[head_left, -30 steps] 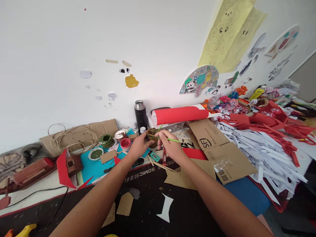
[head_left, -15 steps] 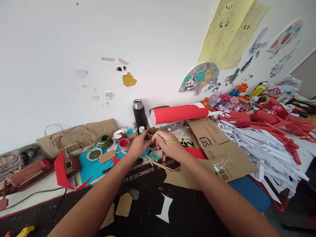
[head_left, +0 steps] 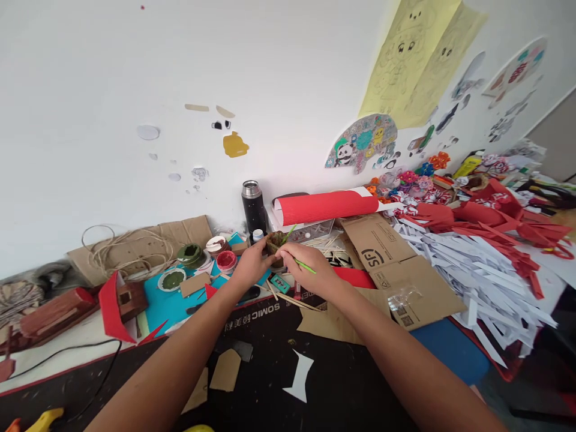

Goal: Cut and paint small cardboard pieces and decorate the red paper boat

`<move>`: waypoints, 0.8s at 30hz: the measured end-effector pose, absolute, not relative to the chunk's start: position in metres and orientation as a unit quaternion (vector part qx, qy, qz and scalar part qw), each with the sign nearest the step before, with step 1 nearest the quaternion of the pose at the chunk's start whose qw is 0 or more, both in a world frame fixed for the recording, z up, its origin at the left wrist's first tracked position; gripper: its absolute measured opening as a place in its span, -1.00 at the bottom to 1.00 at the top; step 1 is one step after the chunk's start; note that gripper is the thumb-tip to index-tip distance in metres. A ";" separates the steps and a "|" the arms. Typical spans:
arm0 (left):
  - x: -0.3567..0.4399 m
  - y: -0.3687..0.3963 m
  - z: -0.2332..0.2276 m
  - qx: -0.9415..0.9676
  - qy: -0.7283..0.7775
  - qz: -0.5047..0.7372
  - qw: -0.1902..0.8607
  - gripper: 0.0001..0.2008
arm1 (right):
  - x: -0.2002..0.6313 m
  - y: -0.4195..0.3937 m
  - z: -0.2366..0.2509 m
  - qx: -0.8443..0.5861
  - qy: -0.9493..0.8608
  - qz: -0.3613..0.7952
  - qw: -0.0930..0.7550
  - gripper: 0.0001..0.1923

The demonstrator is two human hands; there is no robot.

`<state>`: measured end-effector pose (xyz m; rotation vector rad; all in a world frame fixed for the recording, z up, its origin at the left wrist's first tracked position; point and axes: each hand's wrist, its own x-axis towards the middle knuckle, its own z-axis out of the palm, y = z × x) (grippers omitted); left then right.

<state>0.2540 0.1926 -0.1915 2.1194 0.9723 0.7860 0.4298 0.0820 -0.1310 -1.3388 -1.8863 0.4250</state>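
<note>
The left hand point(head_left: 254, 265) holds a small brown pot point(head_left: 274, 241) at its side, with the thumb and the other fingers closed on it as far as the view allows to see. The pot is near the middle of the desk point(head_left: 49, 361), above the dark mat point(head_left: 252, 408), and just in front of the black flask point(head_left: 254, 211). The right hand point(head_left: 308, 269) is beside the pot, and its fingers are bent together in a pinch around a thin green stick point(head_left: 306, 266), whose one end comes out over the back of the hand. The other end is too small to tell clearly. One more green piece point(head_left: 291, 230) rises slantwise at the rim of the pot; I cannot tell if it stands inside.

To the left of the hands there are a red paint jar point(head_left: 225, 262), a green paint jar point(head_left: 191, 256) and a white dish point(head_left: 171, 279) with green paint, near and on a blue sheet point(head_left: 157, 306). Below the hands lie a teal box point(head_left: 279, 282) and some wooden sticks point(head_left: 299, 302). Behind, a red paper roll point(head_left: 330, 209) lies near the wall. On the right, flattened cardboard point(head_left: 425, 291) lies next to a heap of white paper strips point(head_left: 454, 264).
</note>
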 end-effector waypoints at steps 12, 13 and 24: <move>0.255 0.192 -0.192 0.817 0.365 0.310 0.323 -0.47 | 0.424 0.090 -0.139 -0.497 -0.771 0.131 0.377 -0.75; 0.255 0.191 -0.192 0.818 0.363 0.311 0.321 -0.48 | 0.423 0.091 -0.139 -0.493 -0.773 0.129 0.378 -0.74; 0.259 0.190 -0.197 0.812 0.381 0.309 0.318 -0.47 | 0.419 0.093 -0.147 -0.520 -0.680 0.242 0.457 -0.74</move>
